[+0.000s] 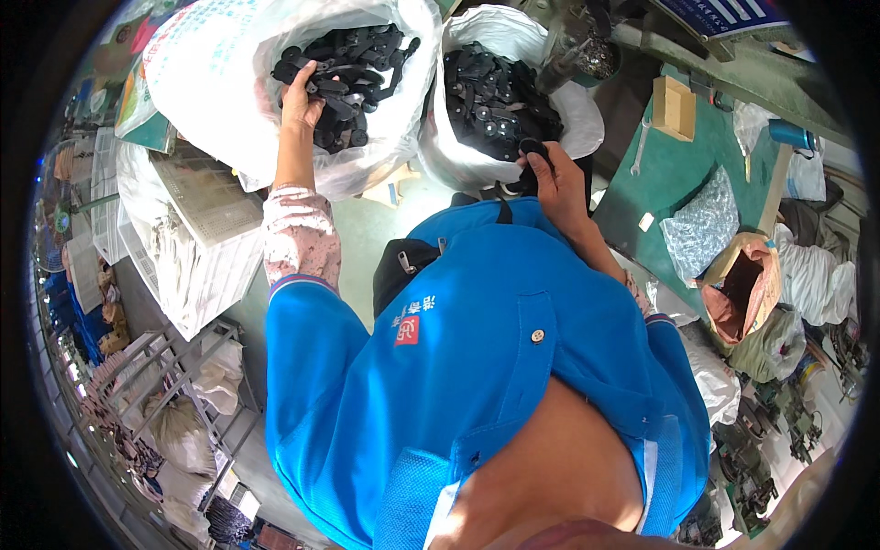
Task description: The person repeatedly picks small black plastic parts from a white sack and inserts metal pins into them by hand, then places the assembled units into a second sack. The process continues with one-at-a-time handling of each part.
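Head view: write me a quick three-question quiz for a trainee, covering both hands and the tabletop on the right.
1. Multiple choice: where is the left hand?
A) on the paper sack
B) among the black parts in the left white bag
C) at the shirt button

2. True or false: the wrench lies on the green tabletop, outside the cardboard box.

3. Open question: what does the right hand hold?

Key:
1. B
2. True
3. A black part, near the rim of the right white bag
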The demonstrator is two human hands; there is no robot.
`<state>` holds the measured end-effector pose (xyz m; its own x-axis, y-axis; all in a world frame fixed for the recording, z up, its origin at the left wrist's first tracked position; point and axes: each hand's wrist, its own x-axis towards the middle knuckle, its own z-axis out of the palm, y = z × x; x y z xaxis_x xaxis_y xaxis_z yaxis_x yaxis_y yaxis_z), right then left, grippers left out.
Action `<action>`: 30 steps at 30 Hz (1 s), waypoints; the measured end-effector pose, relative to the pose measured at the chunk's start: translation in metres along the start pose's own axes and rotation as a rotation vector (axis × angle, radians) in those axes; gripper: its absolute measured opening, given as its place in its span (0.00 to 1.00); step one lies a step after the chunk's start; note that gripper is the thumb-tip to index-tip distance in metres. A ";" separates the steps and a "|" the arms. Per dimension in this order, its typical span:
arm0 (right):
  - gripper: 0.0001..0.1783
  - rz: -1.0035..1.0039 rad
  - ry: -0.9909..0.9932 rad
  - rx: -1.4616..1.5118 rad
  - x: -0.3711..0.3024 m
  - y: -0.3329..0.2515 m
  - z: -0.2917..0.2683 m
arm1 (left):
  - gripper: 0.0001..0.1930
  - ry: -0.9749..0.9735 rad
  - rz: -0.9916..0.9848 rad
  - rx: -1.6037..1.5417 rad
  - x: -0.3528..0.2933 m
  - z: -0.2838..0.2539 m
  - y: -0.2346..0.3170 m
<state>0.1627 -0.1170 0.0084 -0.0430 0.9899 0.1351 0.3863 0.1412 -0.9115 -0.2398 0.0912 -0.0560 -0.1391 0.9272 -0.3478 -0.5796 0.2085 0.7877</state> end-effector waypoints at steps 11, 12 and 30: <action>0.14 0.208 -0.117 0.404 0.055 -0.021 -0.016 | 0.18 -0.465 -0.116 -0.033 -0.090 0.113 -0.018; 0.15 0.178 -0.120 0.402 0.060 -0.025 -0.018 | 0.17 -0.486 -0.113 -0.011 -0.090 0.121 -0.018; 0.16 0.143 0.134 0.424 0.088 -0.035 -0.076 | 0.08 -0.658 -0.298 0.165 -0.164 0.204 -0.066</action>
<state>0.2159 -0.0363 0.0818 0.1131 0.9934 0.0198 -0.0318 0.0236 -0.9992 -0.0144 -0.0115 0.0528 0.5456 0.8078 -0.2232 -0.3817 0.4767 0.7919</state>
